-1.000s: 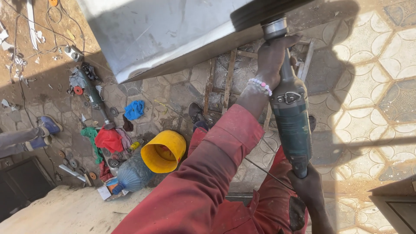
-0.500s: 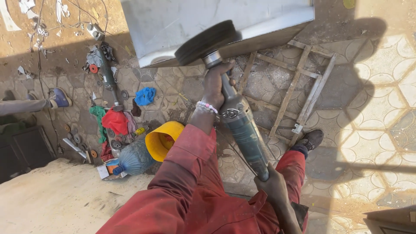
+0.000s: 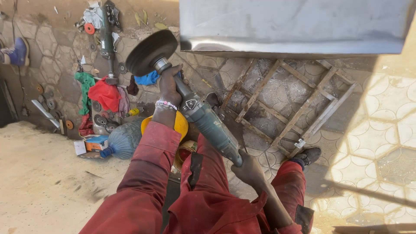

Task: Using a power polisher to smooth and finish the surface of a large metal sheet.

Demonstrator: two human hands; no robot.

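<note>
I hold a large angle grinder (image 3: 208,123) in both hands. My left hand (image 3: 169,86), with a beaded bracelet at the wrist, grips it just behind the head. The dark round disc (image 3: 151,52) points up and left, apart from the sheet. My right hand (image 3: 249,169) is closed on the rear handle above my red-trousered leg. A shiny grey metal sheet (image 3: 294,26) fills the top of the view, its lower edge to the right of the disc.
A metal bar frame (image 3: 281,99) lies on the patterned paving below the sheet. A yellow bucket (image 3: 181,125), a blue bottle (image 3: 123,141), red cloth (image 3: 106,93), a second grinder (image 3: 106,39) and loose discs sit at left. My shoe (image 3: 308,155) rests by the frame.
The grinder's disc has come off the lower edge of the metal sheet and swung left and down. Both hands keep the same grip.
</note>
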